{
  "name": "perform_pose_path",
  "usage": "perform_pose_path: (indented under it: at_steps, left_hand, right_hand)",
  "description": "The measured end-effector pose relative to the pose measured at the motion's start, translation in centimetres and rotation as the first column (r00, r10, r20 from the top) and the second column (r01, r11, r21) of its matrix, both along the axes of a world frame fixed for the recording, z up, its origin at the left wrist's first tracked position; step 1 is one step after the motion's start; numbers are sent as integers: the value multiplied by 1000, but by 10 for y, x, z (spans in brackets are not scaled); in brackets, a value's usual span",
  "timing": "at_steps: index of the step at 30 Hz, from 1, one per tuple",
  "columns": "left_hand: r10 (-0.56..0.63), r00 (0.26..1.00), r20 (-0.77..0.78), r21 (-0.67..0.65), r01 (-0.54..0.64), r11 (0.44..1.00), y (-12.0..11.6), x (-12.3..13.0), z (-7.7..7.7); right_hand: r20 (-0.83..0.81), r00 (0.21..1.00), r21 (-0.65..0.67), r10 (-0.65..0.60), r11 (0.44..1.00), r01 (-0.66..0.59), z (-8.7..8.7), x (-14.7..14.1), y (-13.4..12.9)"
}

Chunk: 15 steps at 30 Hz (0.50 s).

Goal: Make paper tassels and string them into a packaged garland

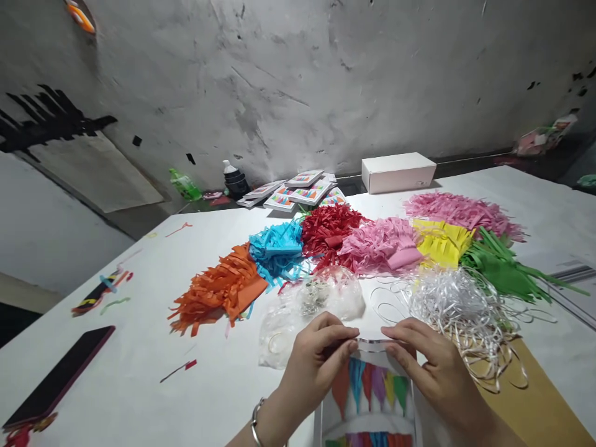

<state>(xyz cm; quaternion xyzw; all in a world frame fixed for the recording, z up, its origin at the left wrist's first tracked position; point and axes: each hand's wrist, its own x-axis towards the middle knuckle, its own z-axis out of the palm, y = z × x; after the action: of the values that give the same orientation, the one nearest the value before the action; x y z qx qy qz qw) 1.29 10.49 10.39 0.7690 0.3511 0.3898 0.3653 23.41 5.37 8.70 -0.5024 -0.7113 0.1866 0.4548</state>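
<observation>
At the front of the table, a clear plastic bag [372, 345] holds a card [367, 397] printed with rows of coloured tassels. My left hand [321, 351] pinches the left end of the bag's top edge between thumb and fingers. Opposite it, my right hand [421, 354] pinches the right end, so a short strip of the edge stretches between them. Just beyond my hands lie a crumpled clear bag [311, 304] and, to the right, a tangled heap of white ribbon [456, 304]. The bag's lower end runs out of view.
Fringed tissue bundles lie in an arc: orange [223, 285], blue [279, 245], red [330, 230], pink [382, 245], yellow [442, 242] and green [503, 267]. Behind stand a stack of printed packs [302, 192] and a white box [398, 172]. A phone [60, 372] rests at left, brown card [535, 385] at right.
</observation>
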Motion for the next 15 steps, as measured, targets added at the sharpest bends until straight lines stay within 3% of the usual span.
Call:
perform_pose_path:
  at_steps: [4, 9, 13, 15]
  left_hand:
    - [-6, 1000, 16, -6, 6, 1000, -2, 8, -1]
    - [30, 1000, 4, -75, -30, 997, 8, 10, -3]
    - [118, 993, 14, -223, -112, 968, 46, 14, -15]
    - [159, 987, 16, -282, -148, 948, 71, 20, -29]
  right_hand:
    - [222, 972, 153, -82, 987, 48, 2, -11, 5]
    - [264, 957, 155, -124, 984, 85, -8, -13, 17]
    - [326, 906, 255, -270, 948, 191, -31, -28, 3]
    - [432, 866, 239, -253, 958, 161, -49, -45, -11]
